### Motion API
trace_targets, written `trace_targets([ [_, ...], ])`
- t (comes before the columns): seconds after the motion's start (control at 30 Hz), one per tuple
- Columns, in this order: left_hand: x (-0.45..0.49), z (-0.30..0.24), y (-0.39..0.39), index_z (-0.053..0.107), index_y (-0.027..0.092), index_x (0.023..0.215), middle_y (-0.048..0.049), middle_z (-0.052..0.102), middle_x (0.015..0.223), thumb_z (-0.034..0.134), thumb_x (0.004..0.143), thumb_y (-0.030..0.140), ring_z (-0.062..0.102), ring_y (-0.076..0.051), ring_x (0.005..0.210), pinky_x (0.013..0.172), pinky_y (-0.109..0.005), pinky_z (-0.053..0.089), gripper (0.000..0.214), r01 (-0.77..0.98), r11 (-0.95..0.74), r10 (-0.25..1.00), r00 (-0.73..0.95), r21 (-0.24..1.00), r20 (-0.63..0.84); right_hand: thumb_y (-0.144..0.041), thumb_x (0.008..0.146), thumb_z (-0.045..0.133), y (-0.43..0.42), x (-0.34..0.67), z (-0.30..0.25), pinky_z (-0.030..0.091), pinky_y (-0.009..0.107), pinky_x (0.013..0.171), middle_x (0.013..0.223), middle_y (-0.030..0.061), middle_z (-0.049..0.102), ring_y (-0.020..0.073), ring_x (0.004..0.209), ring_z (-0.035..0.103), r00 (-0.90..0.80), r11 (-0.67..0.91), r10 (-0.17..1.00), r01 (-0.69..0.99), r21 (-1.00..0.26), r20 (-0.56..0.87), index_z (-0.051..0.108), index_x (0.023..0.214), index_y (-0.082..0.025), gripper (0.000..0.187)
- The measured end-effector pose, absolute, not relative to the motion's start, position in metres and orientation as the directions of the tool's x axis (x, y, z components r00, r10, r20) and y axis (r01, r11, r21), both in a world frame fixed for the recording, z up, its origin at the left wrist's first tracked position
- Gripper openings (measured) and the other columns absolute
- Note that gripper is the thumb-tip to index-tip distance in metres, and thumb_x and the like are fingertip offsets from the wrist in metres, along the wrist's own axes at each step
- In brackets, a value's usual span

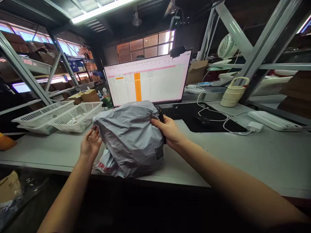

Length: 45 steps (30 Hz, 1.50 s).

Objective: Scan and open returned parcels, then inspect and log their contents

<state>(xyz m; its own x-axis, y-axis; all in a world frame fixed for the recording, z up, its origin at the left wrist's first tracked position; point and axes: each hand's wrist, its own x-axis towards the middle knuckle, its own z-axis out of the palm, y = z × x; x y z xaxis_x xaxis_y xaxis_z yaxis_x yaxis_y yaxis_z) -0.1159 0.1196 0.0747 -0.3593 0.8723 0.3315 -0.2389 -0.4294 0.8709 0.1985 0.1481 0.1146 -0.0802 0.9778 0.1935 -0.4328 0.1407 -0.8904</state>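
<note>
A crumpled grey plastic mailing bag (pixel 131 139) stands bulging at the front of the table, with a small dark printed square low on its right side and red lettering at its lower left. My right hand (pixel 170 129) grips the bag's right edge, thumb on the near face. A slim black tool (pixel 160 115) is also in that hand, mostly hidden by the fingers, so its kind is unclear. Beside the bag's left edge, my left hand (pixel 90 142) has its palm turned up and fingers loosely apart; whether the fingertips touch the plastic is unclear.
Behind the bag stands a monitor (pixel 160 81) showing a spreadsheet, with a keyboard (pixel 172 112) below it. White perforated baskets (pixel 77 119) sit at left. On the right are a mouse (pixel 202 120) on a black mat, a cream lidded cup (pixel 233 92), and a white power strip (pixel 272 120) with cables.
</note>
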Motion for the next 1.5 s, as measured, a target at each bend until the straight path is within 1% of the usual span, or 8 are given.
trace_targets([
  [0.17, -0.104, 0.112, 0.104, 0.051, 0.029, 0.14, -0.0095, 0.049, 0.147, 0.073, 0.08, 0.053, 0.042, -0.031, 0.139, 0.118, -0.049, 0.03, 0.068, 0.647, -0.653, 0.521, 0.008, 0.393, 0.853, -0.038, 0.048, 0.095, 0.149, 0.189, 0.117, 0.051, 0.028, 0.074, 0.087, 0.0012, 0.076, 0.0164, 0.078, 0.065, -0.181, 0.003, 0.979, -0.44, -0.898, 0.092, 0.073, 0.087, -0.021, 0.048],
  [0.3, -0.074, 0.11, 0.109, 0.072, 0.024, 0.104, -0.0061, 0.07, 0.101, 0.064, 0.093, 0.04, 0.062, -0.026, 0.103, 0.098, -0.043, 0.044, 0.022, 0.804, -0.587, 0.661, 0.41, 0.093, 0.628, -0.036, 0.054, 0.093, 0.146, 0.176, 0.104, 0.053, 0.03, 0.074, 0.086, 0.0023, 0.074, 0.0169, 0.075, 0.065, -0.301, -0.124, 0.954, -0.379, -0.917, -0.004, 0.07, 0.089, -0.02, 0.045],
  [0.5, -0.071, 0.095, 0.121, 0.069, 0.021, 0.085, -0.0039, 0.065, 0.083, 0.053, 0.098, 0.031, 0.061, -0.02, 0.083, 0.073, -0.03, 0.043, 0.023, 0.79, -0.543, 0.732, 0.278, 0.286, 0.622, -0.042, 0.075, 0.077, 0.164, 0.197, 0.094, 0.052, 0.035, 0.085, 0.103, 0.0062, 0.07, 0.0214, 0.094, 0.064, -0.152, 0.151, 0.978, 0.018, -0.988, 0.146, 0.062, 0.112, -0.021, 0.045],
  [0.67, -0.065, 0.11, 0.108, 0.064, 0.021, 0.086, -0.0038, 0.065, 0.084, 0.047, 0.099, 0.036, 0.061, -0.02, 0.082, 0.071, -0.03, 0.039, 0.026, 0.796, -0.504, 0.719, 0.173, 0.334, 0.673, -0.043, 0.094, 0.055, 0.158, 0.202, 0.118, 0.045, 0.042, 0.097, 0.12, 0.0095, 0.064, 0.0259, 0.111, 0.059, -0.171, 0.578, 0.806, 0.429, -0.694, 0.566, 0.06, 0.117, -0.023, 0.031],
  [0.87, -0.053, 0.1, 0.116, 0.063, 0.021, 0.092, -0.0026, 0.064, 0.072, 0.04, 0.101, 0.038, 0.06, -0.02, 0.069, 0.064, -0.03, 0.036, 0.03, 0.801, -0.412, 0.809, 0.102, 0.434, 0.579, -0.032, 0.091, 0.065, 0.14, 0.161, 0.107, 0.048, 0.035, 0.09, 0.115, 0.0096, 0.065, 0.0219, 0.101, 0.062, -0.543, 0.69, 0.72, 0.491, -0.532, 0.433, 0.063, 0.13, -0.02, 0.041],
  [1.03, -0.076, 0.082, 0.128, 0.068, 0.02, 0.113, -0.0093, 0.072, 0.111, 0.056, 0.094, 0.033, 0.062, -0.027, 0.106, 0.088, -0.037, 0.044, 0.025, 0.881, -0.368, 0.862, 0.205, 0.296, 0.463, -0.029, 0.094, 0.061, 0.159, 0.15, 0.071, 0.045, 0.039, 0.096, 0.124, 0.0119, 0.063, 0.0255, 0.111, 0.06, -0.513, 0.58, 0.809, 0.614, -0.535, 0.288, 0.061, 0.136, -0.019, 0.043],
  [1.17, -0.084, 0.075, 0.13, 0.074, 0.02, 0.091, -0.0094, 0.073, 0.097, 0.058, 0.093, 0.03, 0.062, -0.029, 0.099, 0.086, -0.039, 0.044, 0.019, 0.918, -0.332, 0.876, 0.214, 0.217, 0.433, -0.034, 0.093, 0.063, 0.168, 0.149, 0.066, 0.045, 0.038, 0.096, 0.122, 0.012, 0.063, 0.0248, 0.108, 0.06, -0.484, 0.552, 0.828, 0.609, -0.569, 0.284, 0.059, 0.138, -0.018, 0.048],
  [1.5, -0.063, 0.087, 0.127, 0.065, 0.02, 0.088, -0.0023, 0.066, 0.084, 0.054, 0.094, 0.035, 0.059, -0.02, 0.08, 0.072, -0.03, 0.041, 0.02, 0.73, -0.462, 0.842, 0.183, 0.504, 0.508, -0.017, 0.09, 0.057, 0.167, 0.138, 0.093, 0.043, 0.029, 0.081, 0.098, 0.0052, 0.064, 0.0183, 0.092, 0.059, -0.431, 0.703, 0.712, 0.435, -0.563, 0.555, 0.068, 0.089, -0.019, 0.011],
])
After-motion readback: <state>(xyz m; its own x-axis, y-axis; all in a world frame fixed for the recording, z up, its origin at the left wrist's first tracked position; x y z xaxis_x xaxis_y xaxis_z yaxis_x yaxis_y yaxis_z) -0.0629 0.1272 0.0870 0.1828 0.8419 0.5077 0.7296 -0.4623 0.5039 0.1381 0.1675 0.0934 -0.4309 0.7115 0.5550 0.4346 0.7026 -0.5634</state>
